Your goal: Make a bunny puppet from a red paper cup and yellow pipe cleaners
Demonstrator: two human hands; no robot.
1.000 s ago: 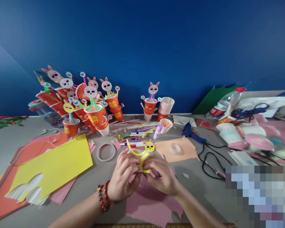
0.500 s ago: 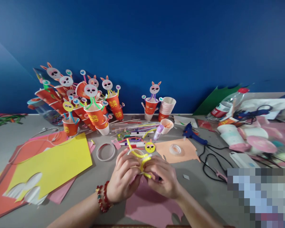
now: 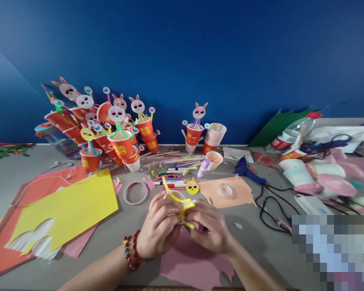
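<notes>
My left hand (image 3: pixel 158 231) and my right hand (image 3: pixel 208 230) are closed together over a small paper cup, mostly hidden between the fingers. Bent yellow straws (image 3: pixel 177 199) stick out of it, and both hands pinch them. A beaded bracelet (image 3: pixel 131 250) circles my left wrist. Just beyond the fingers lies a yellow rabbit face cut-out (image 3: pixel 192 187) on the grey table (image 3: pixel 261 242). A pink paper sheet (image 3: pixel 194 264) lies under my hands.
Finished orange rabbit cups (image 3: pixel 121 147) crowd the back left. Yellow paper (image 3: pixel 69 210) lies left, a tape ring (image 3: pixel 135 192) beside it. Straws and pens (image 3: pixel 172 163), a cup stack (image 3: pixel 214 137), peach paper with tape (image 3: pixel 224 190), a blue glue gun (image 3: pixel 245 169) and its black cable (image 3: pixel 267 206) lie behind and right.
My hands have stayed in place, working the yellow straws; the bent straw end between them has shifted slightly. The view has tilted a little.
</notes>
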